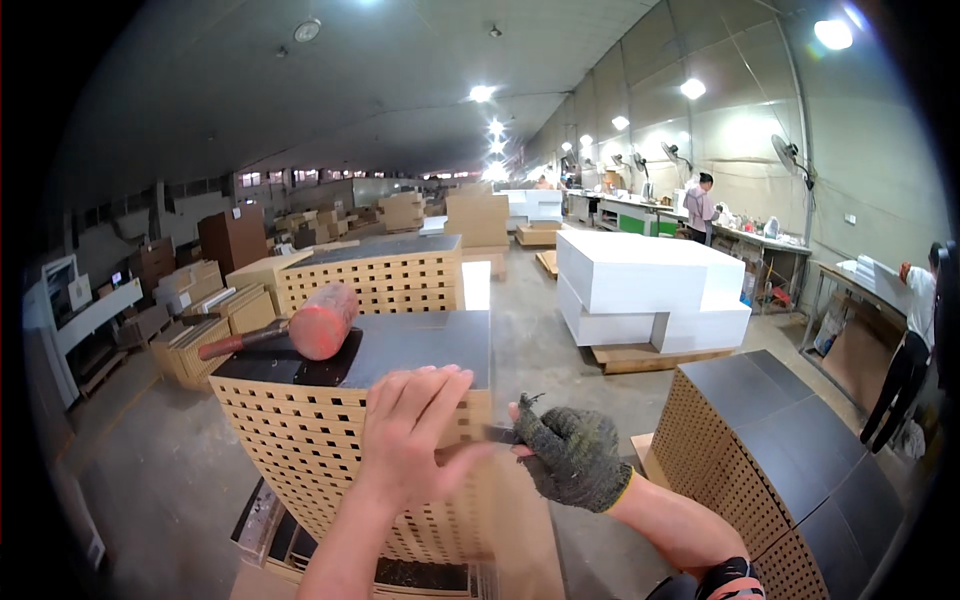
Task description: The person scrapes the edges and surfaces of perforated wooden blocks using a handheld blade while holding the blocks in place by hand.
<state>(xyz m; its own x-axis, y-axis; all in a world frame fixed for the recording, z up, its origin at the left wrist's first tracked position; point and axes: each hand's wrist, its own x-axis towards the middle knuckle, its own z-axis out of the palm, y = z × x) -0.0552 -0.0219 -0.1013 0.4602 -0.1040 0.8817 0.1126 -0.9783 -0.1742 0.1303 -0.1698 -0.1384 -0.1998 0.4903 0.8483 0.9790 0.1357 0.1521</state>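
Note:
My bare left hand lies against the near upper corner of a tall stack of dark-topped panels. Its fingers are stretched over the top edge and the thumb points right. Rows of small square holes run along the stack's tan edges. To the right of that corner, my right hand, in a dark grey knitted glove with bare fingertips, is closed round a dark flat tool. The tool points toward the stack's right side; its exact kind is unclear. On top of the stack rests a mallet with a worn red head, its handle pointing left.
Another stack of holed panels stands at the right. White boxy pieces sit on a low pallet ahead. A further holed stack is behind mine. Two people are by benches along the right wall.

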